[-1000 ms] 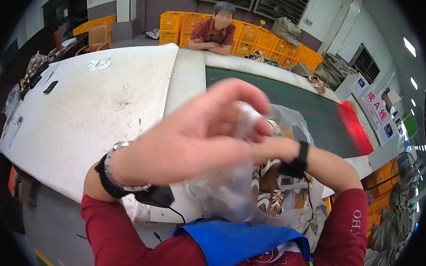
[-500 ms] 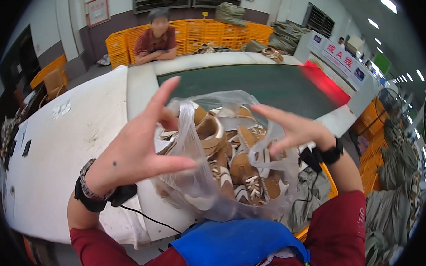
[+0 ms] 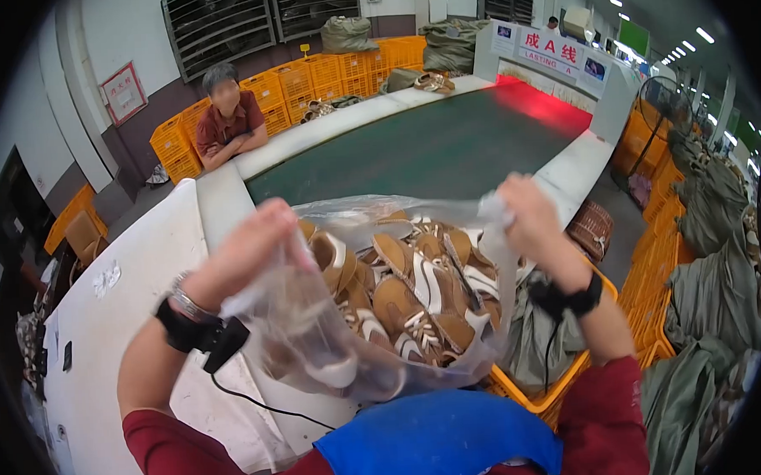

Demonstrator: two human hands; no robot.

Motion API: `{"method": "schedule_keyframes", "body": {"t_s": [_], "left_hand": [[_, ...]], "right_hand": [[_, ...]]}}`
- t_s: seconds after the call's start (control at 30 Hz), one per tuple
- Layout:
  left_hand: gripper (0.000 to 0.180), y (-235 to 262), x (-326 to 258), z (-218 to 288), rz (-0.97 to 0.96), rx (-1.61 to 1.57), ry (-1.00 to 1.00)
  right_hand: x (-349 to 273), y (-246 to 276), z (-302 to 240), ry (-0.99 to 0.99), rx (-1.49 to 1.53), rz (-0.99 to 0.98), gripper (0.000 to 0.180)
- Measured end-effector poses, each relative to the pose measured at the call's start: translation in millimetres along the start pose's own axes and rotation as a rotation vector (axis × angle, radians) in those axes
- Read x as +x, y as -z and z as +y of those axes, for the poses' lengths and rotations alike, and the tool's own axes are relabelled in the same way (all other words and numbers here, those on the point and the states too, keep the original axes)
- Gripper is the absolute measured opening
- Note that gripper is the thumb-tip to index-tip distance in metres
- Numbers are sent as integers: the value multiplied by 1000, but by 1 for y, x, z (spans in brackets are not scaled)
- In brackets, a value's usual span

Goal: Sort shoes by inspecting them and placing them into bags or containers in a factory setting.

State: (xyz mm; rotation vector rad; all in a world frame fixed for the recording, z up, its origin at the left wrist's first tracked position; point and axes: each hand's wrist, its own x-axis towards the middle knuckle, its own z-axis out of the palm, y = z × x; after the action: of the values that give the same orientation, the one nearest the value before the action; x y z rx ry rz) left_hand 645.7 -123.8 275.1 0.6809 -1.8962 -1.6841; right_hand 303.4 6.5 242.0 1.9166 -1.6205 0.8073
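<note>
1. while both my hands are raised, the clear plastic bag (image 3: pixel 291 318) hangs open between them, its mouth stretched wide from left to right, most of its bulk lower and closer to my body.
2. my left hand (image 3: pixel 258 243) is curled on the left rim (fingers a little blurred), my right hand (image 3: pixel 528 214) closed on gathered film at the right; neither is plainly nearer the middle.
3. inside lie brown-and-white shoes (image 3: pixel 400 304), heaped at mixed angles; i cannot tell what bears the bag's underside.
4. just beyond the bag is a green belt (image 3: pixel 377 148); a white desk (image 3: pixel 147 333) stretches off to the left.
5. at the bag's lower right, an orange crate (image 3: pixel 536 405) holds grey-green cloth (image 3: pixel 547 349).
</note>
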Motion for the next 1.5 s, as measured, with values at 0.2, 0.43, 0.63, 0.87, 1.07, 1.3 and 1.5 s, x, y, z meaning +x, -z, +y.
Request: {"method": "schedule_keyframes", "body": {"t_s": [0.2,0.43,0.63,0.87,1.07,1.3,1.5], "left_hand": [[24,-101,1,74,-131,370,-109],[23,-150,35,36,-783,838,-786],[29,-106,72,34,-417,895,-479],[52,-82,64,31,-169,1129,-457],[74,-70,5,-21,7,1344,-507],[19,-55,20,-53,-307,1505,-373],[26,-78,30,1,-464,2337,-1041]], "right_hand": [[63,-26,-32,22,567,-339,13],[18,-29,-98,-405,1726,-841,19],[-3,-67,-79,-302,1452,-1104,38],[5,-71,-105,-668,1599,-672,21],[18,-66,-96,-423,1606,-626,14],[45,-40,-94,306,791,-553,18],[123,-47,-43,281,816,-602,18]]}}
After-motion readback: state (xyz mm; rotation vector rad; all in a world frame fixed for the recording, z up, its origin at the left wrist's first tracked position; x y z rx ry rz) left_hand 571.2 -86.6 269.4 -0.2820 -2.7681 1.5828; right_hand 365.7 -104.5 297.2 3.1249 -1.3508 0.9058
